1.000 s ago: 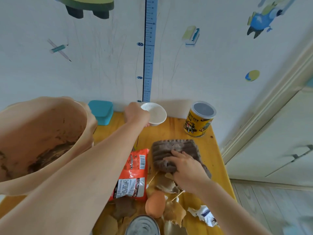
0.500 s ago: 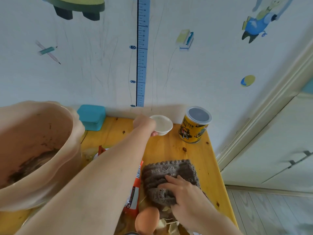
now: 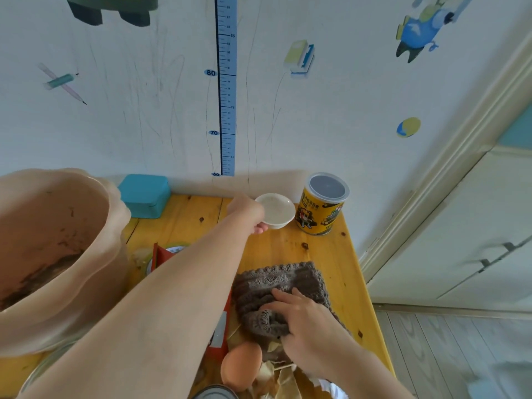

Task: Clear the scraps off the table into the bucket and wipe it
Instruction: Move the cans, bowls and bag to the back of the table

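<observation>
The head view shows the wooden counter (image 3: 331, 254) from above, and it sits a little lower in the picture than one second ago, so more wall is seen. The left hand (image 3: 244, 213) reaches far across and its fingers are closed around the rim of the small white bowl (image 3: 276, 210), which stands on the counter just beside the yellow can (image 3: 322, 208). One second ago this bowl was lifted a bit higher near the wall; now it is down on the wood. The right hand (image 3: 305, 321) lies flat on the grey knitted cloth (image 3: 276, 286), fingers a little spread and pressing it to the counter; the cloth is now more bunched under the palm than before. The beige bucket (image 3: 57, 254) stays at the left edge, dirty inside, with the teal box (image 3: 144, 195) behind it against the wall. Scraps are still on the counter near the lower edge: an eggshell (image 3: 241, 365), dry yellow peels (image 3: 276, 375) and a red snack wrapper (image 3: 221, 335), partly hidden under the left forearm. They appear lower and more cut off than earlier.
</observation>
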Demonstrator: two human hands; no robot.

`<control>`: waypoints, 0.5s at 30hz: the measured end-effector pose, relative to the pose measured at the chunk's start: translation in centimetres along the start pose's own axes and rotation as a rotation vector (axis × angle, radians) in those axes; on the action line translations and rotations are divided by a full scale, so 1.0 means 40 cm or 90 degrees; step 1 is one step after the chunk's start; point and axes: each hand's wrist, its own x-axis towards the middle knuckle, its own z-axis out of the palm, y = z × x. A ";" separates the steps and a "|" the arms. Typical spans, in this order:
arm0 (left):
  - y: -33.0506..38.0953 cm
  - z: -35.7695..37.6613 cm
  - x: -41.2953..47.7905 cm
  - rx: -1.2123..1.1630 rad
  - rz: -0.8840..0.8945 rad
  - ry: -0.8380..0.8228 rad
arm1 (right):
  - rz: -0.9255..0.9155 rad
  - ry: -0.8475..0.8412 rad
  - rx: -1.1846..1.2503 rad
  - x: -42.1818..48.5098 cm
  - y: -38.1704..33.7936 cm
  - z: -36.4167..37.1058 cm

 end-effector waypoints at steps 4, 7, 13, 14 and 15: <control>0.009 -0.016 -0.044 0.104 0.042 -0.022 | 0.018 -0.006 0.018 0.002 -0.001 0.003; 0.040 -0.036 -0.098 0.271 0.237 0.069 | 0.033 -0.015 0.029 0.009 0.007 0.007; 0.066 -0.104 -0.254 0.237 0.463 0.105 | 0.076 0.002 0.127 0.002 0.004 0.000; 0.059 -0.125 -0.295 0.225 0.515 0.098 | 0.096 0.043 0.190 -0.006 0.002 -0.013; 0.046 -0.146 -0.333 0.224 0.565 0.084 | 0.119 0.100 0.237 -0.014 0.005 -0.030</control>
